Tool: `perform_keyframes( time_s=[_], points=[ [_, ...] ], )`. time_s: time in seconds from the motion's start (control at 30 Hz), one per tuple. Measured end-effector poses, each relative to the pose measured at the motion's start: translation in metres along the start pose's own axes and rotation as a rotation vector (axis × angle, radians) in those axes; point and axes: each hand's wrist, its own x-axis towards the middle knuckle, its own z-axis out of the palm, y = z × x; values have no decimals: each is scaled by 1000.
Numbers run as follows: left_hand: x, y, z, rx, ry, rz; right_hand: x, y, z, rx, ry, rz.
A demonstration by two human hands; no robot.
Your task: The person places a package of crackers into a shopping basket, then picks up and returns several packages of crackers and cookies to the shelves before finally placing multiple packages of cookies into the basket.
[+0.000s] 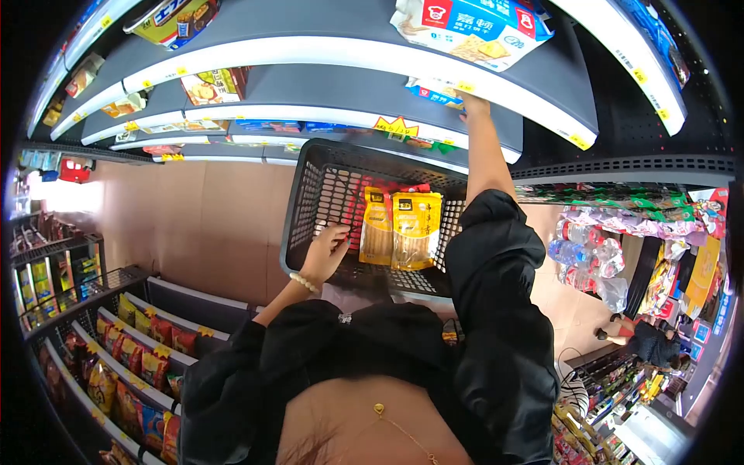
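Observation:
My right hand reaches to the shelf at the top, at the end of a blue and white package on the second shelf level; its fingers are mostly hidden by the upper shelf's edge. Over the black basket my left hand hangs with its fingers apart and nothing in them. Two yellow packages lie side by side in the basket, with something red behind them. A larger blue and white cracker pack stands on the shelf above my right hand.
Curved shelf edges with price tags cross the top. Snack racks stand at the lower left. Bottled drinks are on the floor at the right, and another person is farther off there.

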Motion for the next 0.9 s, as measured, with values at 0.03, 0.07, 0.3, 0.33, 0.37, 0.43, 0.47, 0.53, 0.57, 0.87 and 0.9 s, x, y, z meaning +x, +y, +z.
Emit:
perform_keyframes(
  time_s=[0.03, 0.07, 0.3, 0.33, 0.37, 0.43, 0.47, 0.53, 0.57, 0.87, 0.9],
  points=[
    [-3, 0, -4, -14, -4, -14, -1, 2, 3, 106, 30, 2],
    [-4, 1, -8, -29, -8, -26, -2, 3, 3, 199, -7, 10],
    [31, 22, -24, 16, 25, 45, -21, 9, -12, 493, -140, -20],
    [40, 27, -26, 12, 16, 64, -28, 3, -15, 514, -143, -15],
    [48, 29, -26, -2, 16, 114, -27, 3, -17, 516, -136, 2],
    [63, 52, -27, -30, 35, 179, -37, 6, -28, 580, -214, 8],
    [72, 61, -29, -45, 43, 213, -44, 11, -34, 613, -251, 10],
    [92, 70, -28, -116, 49, 296, -75, 21, -44, 708, -219, -47],
    [100, 78, -25, -190, 62, 274, -95, 29, -49, 753, -201, -78],
    [96, 203, -32, -534, -229, 220, -268, 20, -110, 948, -351, -386],
    [97, 215, -34, -540, -205, 276, -274, 7, -119, 918, -332, -452]
  ],
)
